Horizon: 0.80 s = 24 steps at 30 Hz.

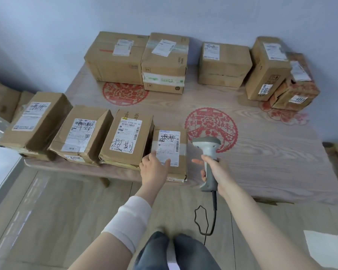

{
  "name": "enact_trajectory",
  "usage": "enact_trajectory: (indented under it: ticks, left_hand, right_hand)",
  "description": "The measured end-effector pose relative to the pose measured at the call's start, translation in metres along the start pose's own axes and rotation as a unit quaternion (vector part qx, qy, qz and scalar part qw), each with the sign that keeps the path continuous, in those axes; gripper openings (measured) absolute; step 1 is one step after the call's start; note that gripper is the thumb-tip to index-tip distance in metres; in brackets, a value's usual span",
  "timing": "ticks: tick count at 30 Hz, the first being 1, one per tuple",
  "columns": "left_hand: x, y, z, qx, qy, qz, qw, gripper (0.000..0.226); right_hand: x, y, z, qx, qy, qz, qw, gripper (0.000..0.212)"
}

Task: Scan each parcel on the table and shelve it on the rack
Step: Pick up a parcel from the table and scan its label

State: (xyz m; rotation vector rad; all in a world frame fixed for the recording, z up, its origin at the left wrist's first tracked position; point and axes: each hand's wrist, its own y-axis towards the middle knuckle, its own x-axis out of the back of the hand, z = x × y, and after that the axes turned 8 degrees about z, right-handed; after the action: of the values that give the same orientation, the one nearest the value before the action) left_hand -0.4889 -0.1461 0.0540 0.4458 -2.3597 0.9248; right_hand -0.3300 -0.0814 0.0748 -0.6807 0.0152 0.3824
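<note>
Left hand [154, 168]: fingers straight, pressing small parcel's [181, 170] label [169, 147]; may mask the code.
Right hand [218, 172]: grips barcode scanner [208, 151], head right of left hand; misread risk.

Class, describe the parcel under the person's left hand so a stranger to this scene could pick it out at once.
Find the wooden table with red paper-cut motifs, then the row of four parcels along its near edge. Take the rightmost parcel, beside the barcode scanner. It is the smallest and lowest of the row.
</note>
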Motion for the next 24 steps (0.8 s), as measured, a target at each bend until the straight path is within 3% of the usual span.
enact_trajectory:
  ticks: [4,11,14,16,20,24]
  left_hand:
    - [-0.027,0.006,-0.005,0.042,-0.008,-0.027,0.999,0.066]
    - [-0.044,0.016,0.009,0.097,-0.266,-0.031,0.958,0.076]
    - [-0.052,0.02,0.019,0.105,-0.331,-0.01,0.938,0.059]
    - [-0.058,0.02,0.02,0.097,-0.37,-0.003,0.924,0.052]
    - [-0.067,0.016,0.015,0.103,-0.435,-0.002,0.894,0.064]
    - [-0.061,0.006,-0.004,0.063,-0.473,0.062,0.876,0.065]
  right_hand:
    - [0.034,0.02,-0.003,0.007,-0.043,-0.001,0.999,0.01]
    - [0.06,0.043,-0.007,-0.045,-0.107,0.028,0.993,0.026]
    - [0.044,0.051,-0.018,-0.063,-0.104,0.051,0.991,0.018]
    - [0.035,0.054,-0.025,-0.052,-0.096,0.044,0.993,0.019]
    - [0.035,0.052,-0.026,-0.008,-0.117,0.017,0.993,0.021]
    - [0.051,0.039,-0.002,0.028,-0.137,0.008,0.99,0.02]
